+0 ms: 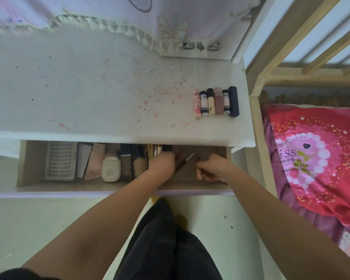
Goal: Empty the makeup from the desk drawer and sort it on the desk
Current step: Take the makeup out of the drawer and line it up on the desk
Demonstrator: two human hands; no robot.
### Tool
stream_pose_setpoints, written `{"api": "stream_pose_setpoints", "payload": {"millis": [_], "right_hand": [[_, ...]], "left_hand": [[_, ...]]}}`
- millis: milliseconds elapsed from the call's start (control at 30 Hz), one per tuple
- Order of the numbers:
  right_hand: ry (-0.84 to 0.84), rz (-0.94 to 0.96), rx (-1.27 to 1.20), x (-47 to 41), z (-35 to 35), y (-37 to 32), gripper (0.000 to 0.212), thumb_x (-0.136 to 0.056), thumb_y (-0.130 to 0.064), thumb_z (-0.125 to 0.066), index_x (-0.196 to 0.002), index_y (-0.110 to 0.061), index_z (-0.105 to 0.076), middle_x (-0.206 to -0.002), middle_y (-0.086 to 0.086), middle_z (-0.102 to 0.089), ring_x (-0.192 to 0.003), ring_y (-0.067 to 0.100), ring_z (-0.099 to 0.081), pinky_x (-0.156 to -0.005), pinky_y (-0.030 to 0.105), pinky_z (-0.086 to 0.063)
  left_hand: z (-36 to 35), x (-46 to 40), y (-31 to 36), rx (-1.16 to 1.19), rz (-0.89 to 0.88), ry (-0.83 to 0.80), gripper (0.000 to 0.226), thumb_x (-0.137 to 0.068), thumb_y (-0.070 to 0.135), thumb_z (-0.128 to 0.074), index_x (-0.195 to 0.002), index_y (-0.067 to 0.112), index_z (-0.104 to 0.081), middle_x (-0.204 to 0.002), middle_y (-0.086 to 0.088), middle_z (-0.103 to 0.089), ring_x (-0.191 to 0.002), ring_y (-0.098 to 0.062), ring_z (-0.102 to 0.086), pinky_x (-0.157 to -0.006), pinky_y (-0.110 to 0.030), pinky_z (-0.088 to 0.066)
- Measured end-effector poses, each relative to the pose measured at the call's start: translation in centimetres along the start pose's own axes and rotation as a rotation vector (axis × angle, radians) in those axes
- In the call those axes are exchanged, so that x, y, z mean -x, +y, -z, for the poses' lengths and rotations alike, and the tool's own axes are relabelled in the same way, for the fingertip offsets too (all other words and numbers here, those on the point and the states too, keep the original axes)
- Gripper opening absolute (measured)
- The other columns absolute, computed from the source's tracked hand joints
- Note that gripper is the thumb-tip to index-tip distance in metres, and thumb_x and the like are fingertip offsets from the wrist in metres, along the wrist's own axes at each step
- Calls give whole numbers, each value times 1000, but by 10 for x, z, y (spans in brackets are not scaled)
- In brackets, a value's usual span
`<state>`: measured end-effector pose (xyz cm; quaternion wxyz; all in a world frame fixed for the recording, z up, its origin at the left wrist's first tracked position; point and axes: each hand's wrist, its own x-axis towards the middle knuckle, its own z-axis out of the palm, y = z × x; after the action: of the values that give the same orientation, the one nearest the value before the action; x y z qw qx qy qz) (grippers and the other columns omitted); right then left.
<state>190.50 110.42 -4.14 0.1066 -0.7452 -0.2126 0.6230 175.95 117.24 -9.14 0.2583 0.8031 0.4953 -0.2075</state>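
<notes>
The desk drawer (28,158) is pulled open below the white desk top (89,87). Both my hands reach into its right half. My left hand (163,163) grips a bundle of thin dark pencils or brushes (183,161) that stick out to the right. My right hand (211,168) is curled low over something small and dark on the drawer floor; what it is stays hidden. In the drawer's left part lie a lash tray (60,160), a pink tube (95,160), a white bottle (110,166) and a dark tube (127,164). A row of several lip products (216,102) lies on the desk at right.
A fringed cloth (109,25) hangs over the back of the stained desk. A wooden bed frame (261,138) with a red and pink pillow (315,158) stands close on the right. My dark-trousered legs (166,239) are below the drawer front.
</notes>
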Motion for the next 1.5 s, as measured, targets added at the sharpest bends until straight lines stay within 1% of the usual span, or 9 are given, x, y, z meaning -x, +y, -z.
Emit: {"api": "stream_pose_setpoints", "payload": {"millis": [233, 400, 500, 567, 767, 900, 1000, 1200, 1500], "right_hand": [[-176, 220, 366, 63, 45, -41, 20, -96, -30, -51, -93, -12, -59, -57, -2, -60, -44, 7, -48, -44, 16, -40], [290, 511, 224, 53, 55, -100, 26, -96, -29, -52, -118, -17, -50, -76, 4, -66, -54, 7, -60, -46, 18, -46], [548, 514, 449, 23, 39, -131, 29, -95, -25, -45, -122, -12, -45, -78, 2, -56, -79, 19, -62, -77, 20, -49], [605, 534, 599, 12, 30, -143, 14, -95, -19, -41, -109, -14, -41, -78, 0, -51, -75, 20, -55, -63, 5, -31], [678, 523, 762, 14, 22, -155, 14, -98, -17, -31, -110, -16, -39, -74, -2, -44, -72, 18, -45, -48, 23, -12], [679, 565, 847, 28, 25, -147, 13, -99, -17, -34, -110, -16, -41, -69, -4, -40, -69, 20, -48, -60, 17, -30], [512, 666, 702, 45, 17, -113, 22, -99, -22, -41, -115, -12, -53, -83, 1, -59, -81, 22, -60, -90, 36, -42], [37, 354, 762, -2, -27, -15, 29, -98, -23, -41, -121, -15, -56, -111, 13, -64, -94, 28, -61, -81, 39, -52], [236, 157, 654, -62, -57, 1, 34, -99, -23, -37, -129, -8, -43, -121, 20, -59, -110, 35, -58, -84, 37, -46]], "left_hand": [[78, 61, -20, 213, -228, -79, 21, -95, 31, -52, -98, 15, -63, -87, 0, -64, -80, -17, -61, -74, -31, -51], [136, 30, -9, 532, -178, 183, 27, -95, 29, -52, -118, 16, -58, -98, 2, -63, -86, -11, -60, -72, -18, -44], [150, -13, 4, 568, -105, 291, 30, -94, 27, -53, -121, 14, -54, -98, -4, -64, -87, -16, -62, -72, -24, -44], [152, -33, 11, 575, -66, 307, 29, -94, 26, -54, -120, 12, -53, -96, -5, -63, -84, -18, -61, -73, -28, -47], [151, -60, 21, 638, -49, 323, 21, -93, 21, -52, -109, 9, -56, -90, -10, -67, -80, -24, -65, -75, -36, -55], [148, -42, 19, 610, -79, 317, 21, -96, 27, -50, -110, 12, -54, -84, 0, -62, -69, -12, -60, -55, -18, -43], [128, 0, 5, 661, -170, 276, 11, -96, 27, -49, -97, 17, -54, -79, 3, -61, -64, -9, -61, -58, -17, -48], [28, 46, -31, 495, -113, 74, 17, -96, 18, -48, -100, 9, -63, -85, -11, -68, -75, -24, -65, -71, -37, -53], [-9, -7, -6, -126, -9, 63, 22, -98, 10, -41, -110, 6, -59, -109, -11, -64, -98, -26, -64, -71, -31, -47]]}}
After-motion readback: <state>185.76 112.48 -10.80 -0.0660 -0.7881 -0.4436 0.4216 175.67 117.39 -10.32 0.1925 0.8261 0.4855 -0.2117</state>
